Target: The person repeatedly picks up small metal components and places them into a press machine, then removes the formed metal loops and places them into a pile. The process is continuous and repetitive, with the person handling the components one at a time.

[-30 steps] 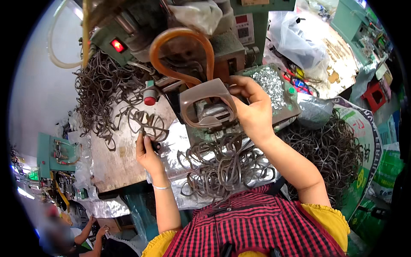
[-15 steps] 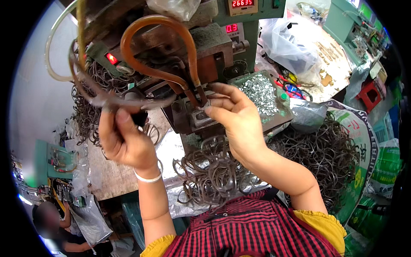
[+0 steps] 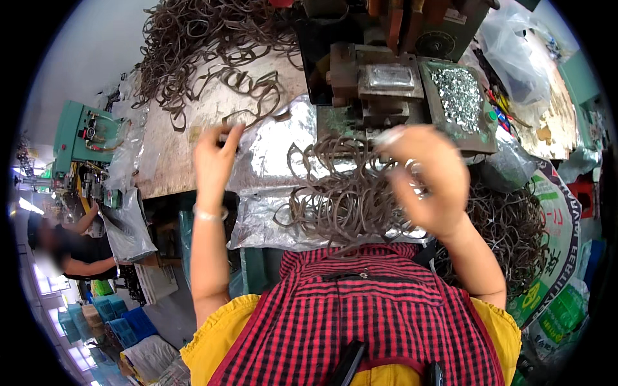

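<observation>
My left hand [image 3: 215, 157] is over the wooden tabletop, thumb and fingers closed at the near side of a brown looped strap [image 3: 262, 119], which seems to be pinched in them. Smeared by motion, my right hand [image 3: 432, 177] hovers over the right part of a heap of thin brown straps [image 3: 341, 196]; whether it holds anything does not show. The heap lies on silver sheeting [image 3: 283, 145] in front of me. Just beyond that hand stands the press, with a metal block [image 3: 391, 77] on its bed.
A tray of small shiny metal pieces [image 3: 458, 103] sits right of the press. More brown straps are piled at the far left [image 3: 193, 48] and in a printed sack [image 3: 547, 219] at the right. Another person [image 3: 80, 241] works at the far left beside a green machine [image 3: 84, 138].
Both hands have come away from the press toward me, the right one moving over the strap heap and the left down to the tabletop. The view has tilted lower and swung left.
</observation>
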Tool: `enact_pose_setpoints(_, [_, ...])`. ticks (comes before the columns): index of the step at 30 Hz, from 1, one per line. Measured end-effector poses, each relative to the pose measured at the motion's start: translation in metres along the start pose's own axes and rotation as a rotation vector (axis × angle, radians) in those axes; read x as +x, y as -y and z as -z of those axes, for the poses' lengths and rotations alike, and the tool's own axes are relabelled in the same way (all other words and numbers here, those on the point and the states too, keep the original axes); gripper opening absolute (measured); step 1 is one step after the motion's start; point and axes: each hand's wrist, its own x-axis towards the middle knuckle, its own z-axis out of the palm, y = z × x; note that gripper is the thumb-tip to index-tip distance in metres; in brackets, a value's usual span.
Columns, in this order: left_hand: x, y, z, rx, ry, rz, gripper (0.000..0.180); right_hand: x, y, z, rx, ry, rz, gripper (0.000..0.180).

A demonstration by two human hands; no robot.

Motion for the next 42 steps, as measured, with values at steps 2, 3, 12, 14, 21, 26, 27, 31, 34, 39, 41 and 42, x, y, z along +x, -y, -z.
enact_pose_setpoints(2, [-0.022, 0.019, 0.023, -0.134, 0.734, 0.317, 0.039, -0.011, 0.027, -0.013, -0.093, 0.411, 0.056, 0.035])
enact_pose_setpoints(3, [-0.040, 0.029, 0.019, -0.159, 0.852, 0.239, 0.043, -0.020, 0.029, -0.023, -0.097, 0.540, 0.131, 0.037])
enact_pose_setpoints(12, [-0.122, -0.052, -0.145, -0.570, 1.032, -0.407, 0.085, -0.109, 0.048, 0.019, -0.541, 0.691, -0.114, 0.027])
enact_pose_setpoints(14, [-0.158, -0.120, -0.156, -0.731, 1.276, -0.147, 0.088, -0.137, 0.051, 0.074, -0.645, 0.818, -0.381, 0.027])
enact_pose_setpoints(21, [-0.250, -0.310, -0.255, -0.894, 1.080, -0.946, 0.082, -0.248, 0.060, 0.261, -1.106, 0.974, -1.169, 0.016])
enact_pose_setpoints(26, [-0.211, -0.267, -0.171, -0.930, 0.820, -0.802, 0.028, -0.180, 0.074, 0.185, -0.994, 0.610, -0.679, 0.020])
enact_pose_setpoints(27, [-0.202, -0.240, -0.170, -1.010, 0.668, -0.773, 0.022, -0.151, 0.070, 0.144, -0.828, 0.677, -0.686, 0.017])
enact_pose_setpoints(31, [-0.170, -0.158, -0.136, -0.672, 0.560, -0.495, 0.017, -0.174, -0.041, -0.023, -0.514, 0.548, -0.294, 0.034])
enact_pose_setpoints(34, [-0.195, -0.158, -0.133, -0.426, 0.862, -0.722, 0.019, -0.191, -0.087, -0.040, -0.644, 0.830, -0.660, 0.033])
enact_pose_setpoints(39, [-0.237, -0.188, -0.197, -0.403, 1.270, -1.344, 0.042, -0.244, -0.057, 0.075, -1.121, 0.994, -0.863, 0.044])
enact_pose_setpoints(41, [-0.259, -0.188, -0.226, -0.197, 1.372, -1.514, 0.048, -0.232, -0.041, 0.130, -1.132, 0.984, -1.094, 0.054])
enact_pose_setpoints(42, [-0.269, -0.183, -0.234, -0.141, 1.353, -1.555, 0.046, -0.229, -0.042, 0.150, -1.151, 0.945, -1.157, 0.054])
